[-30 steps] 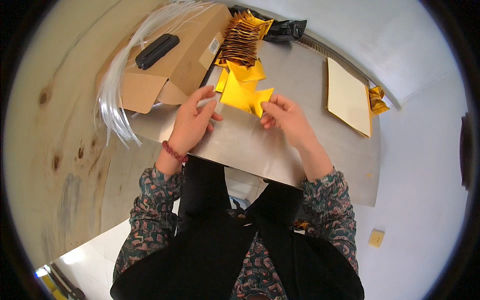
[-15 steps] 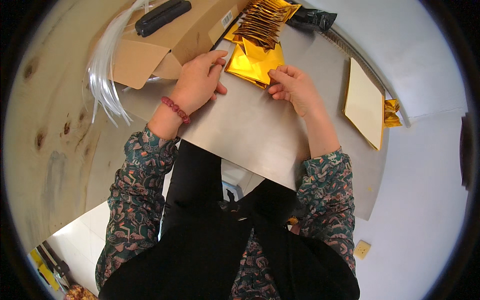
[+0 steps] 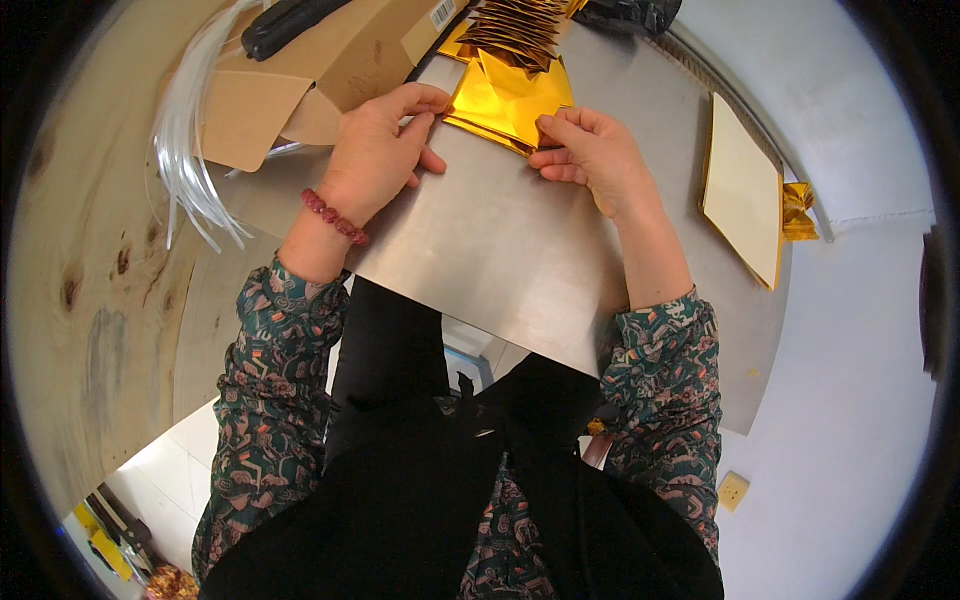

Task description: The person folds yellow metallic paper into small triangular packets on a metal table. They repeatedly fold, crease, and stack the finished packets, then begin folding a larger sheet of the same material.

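Note:
A shiny folded piece of gold foil (image 3: pixel 512 100), apparently of several layers, lies on the grey metal sheet (image 3: pixel 470 230). My right hand (image 3: pixel 598 158) pinches its near right corner between thumb and fingers. At the foil's left corner my left hand (image 3: pixel 378 148) has its index fingertip on or very near the edge. The thumb and other fingers of that hand are spread, with nothing gripped in them. Just beyond the foil stands a tightly packed row of folded gold pieces (image 3: pixel 512 35), cut off by the top of the view.
An open cardboard box (image 3: pixel 345 70) lies at the far left, with a black object (image 3: pixel 292 25) on top and clear plastic strips (image 3: pixel 180 150) hanging beside it. Black plastic (image 3: pixel 630 12) sits at the back. A cream board (image 3: pixel 742 190) with gold edges lies at the right.
The whole view has shifted slightly. My left index finger has come to the foil's left corner, from a little apart. My right hand keeps its pinch on the right corner.

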`<move>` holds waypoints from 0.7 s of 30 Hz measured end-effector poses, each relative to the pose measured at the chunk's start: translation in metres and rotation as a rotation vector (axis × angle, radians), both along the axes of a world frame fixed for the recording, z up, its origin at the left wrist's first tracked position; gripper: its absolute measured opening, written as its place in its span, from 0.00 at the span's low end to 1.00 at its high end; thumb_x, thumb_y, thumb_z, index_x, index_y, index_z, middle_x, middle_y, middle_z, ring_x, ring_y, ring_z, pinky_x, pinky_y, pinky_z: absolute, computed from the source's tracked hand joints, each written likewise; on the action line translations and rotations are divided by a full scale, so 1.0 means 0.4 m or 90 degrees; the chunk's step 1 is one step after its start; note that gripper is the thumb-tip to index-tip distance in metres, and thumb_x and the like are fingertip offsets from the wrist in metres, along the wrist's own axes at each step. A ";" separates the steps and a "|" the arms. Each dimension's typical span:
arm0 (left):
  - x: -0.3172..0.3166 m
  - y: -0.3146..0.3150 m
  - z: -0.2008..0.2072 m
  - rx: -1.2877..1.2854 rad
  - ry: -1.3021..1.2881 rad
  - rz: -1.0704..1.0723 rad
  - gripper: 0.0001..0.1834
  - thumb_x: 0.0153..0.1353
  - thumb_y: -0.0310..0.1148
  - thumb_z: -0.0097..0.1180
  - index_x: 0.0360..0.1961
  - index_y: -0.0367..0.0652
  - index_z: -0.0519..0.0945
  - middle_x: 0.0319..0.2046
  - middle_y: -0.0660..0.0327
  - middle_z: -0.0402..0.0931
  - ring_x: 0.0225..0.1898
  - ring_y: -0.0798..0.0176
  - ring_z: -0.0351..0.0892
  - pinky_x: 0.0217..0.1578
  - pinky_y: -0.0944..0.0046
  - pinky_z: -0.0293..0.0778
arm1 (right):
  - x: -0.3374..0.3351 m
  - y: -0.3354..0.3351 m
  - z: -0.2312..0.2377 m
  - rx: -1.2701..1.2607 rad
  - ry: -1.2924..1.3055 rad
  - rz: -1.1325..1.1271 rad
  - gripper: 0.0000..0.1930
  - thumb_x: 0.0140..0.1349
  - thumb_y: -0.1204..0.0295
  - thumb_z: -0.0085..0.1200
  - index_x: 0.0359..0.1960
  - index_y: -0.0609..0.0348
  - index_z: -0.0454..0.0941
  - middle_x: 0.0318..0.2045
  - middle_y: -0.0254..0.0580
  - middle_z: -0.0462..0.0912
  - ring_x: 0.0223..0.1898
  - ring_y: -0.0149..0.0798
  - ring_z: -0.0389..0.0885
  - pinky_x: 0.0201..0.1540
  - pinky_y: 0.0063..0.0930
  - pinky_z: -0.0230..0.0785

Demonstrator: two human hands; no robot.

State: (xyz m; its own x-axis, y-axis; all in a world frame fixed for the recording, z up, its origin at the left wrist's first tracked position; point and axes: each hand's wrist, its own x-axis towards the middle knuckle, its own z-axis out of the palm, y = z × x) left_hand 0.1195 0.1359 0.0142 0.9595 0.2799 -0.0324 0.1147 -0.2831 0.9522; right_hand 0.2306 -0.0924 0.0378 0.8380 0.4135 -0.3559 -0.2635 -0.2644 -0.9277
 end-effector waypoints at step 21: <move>-0.010 0.012 0.000 0.014 -0.006 -0.036 0.16 0.81 0.30 0.53 0.64 0.39 0.82 0.55 0.61 0.88 0.32 0.75 0.87 0.25 0.78 0.74 | 0.001 -0.007 -0.002 -0.058 -0.083 -0.006 0.15 0.72 0.66 0.66 0.52 0.66 0.82 0.36 0.40 0.89 0.24 0.27 0.87 0.24 0.20 0.77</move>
